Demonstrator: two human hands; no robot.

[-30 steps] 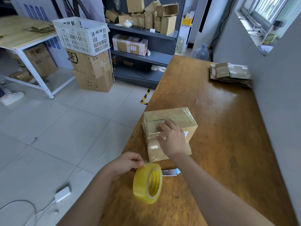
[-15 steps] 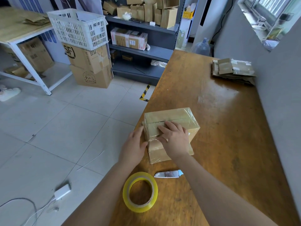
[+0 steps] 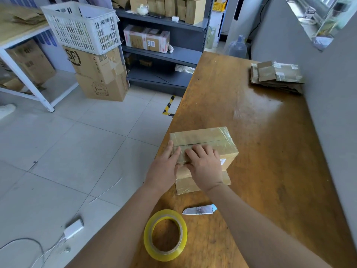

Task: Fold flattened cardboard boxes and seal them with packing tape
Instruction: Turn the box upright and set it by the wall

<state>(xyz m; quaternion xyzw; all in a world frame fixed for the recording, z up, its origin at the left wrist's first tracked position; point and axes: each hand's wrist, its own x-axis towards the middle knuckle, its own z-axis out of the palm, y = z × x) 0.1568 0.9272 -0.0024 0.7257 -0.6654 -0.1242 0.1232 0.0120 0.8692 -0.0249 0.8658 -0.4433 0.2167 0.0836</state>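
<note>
Left hand (image 3: 164, 168) lay with its fingers extended and close together, pressed flat against the left end of the cardboard box (image 3: 208, 137); it gripped nothing. Right hand (image 3: 205, 167) lay palm-down on the box top at the near edge. Its fingers were only slightly bent and rested on the clear tape covering that surface, and it too gripped nothing. The two hands sat just beside each other at the near left corner of the box.

The box stood on the wooden bench (image 3: 260, 132), close to the bench's left edge. Its flaps were closed, a dark seam line ran across the top, and its surface was glossy with tape.

A roll of yellow packing tape (image 3: 166, 256) lay flat on the bench between the two forearms, apart from the box. A knife blade (image 3: 199, 209) lay just beyond the roll, with its handle end hidden under the right forearm. A stack of flattened cardboard boxes (image 3: 278, 78) lay at the far right of the bench, beside the grey wall (image 3: 328, 132).
</note>
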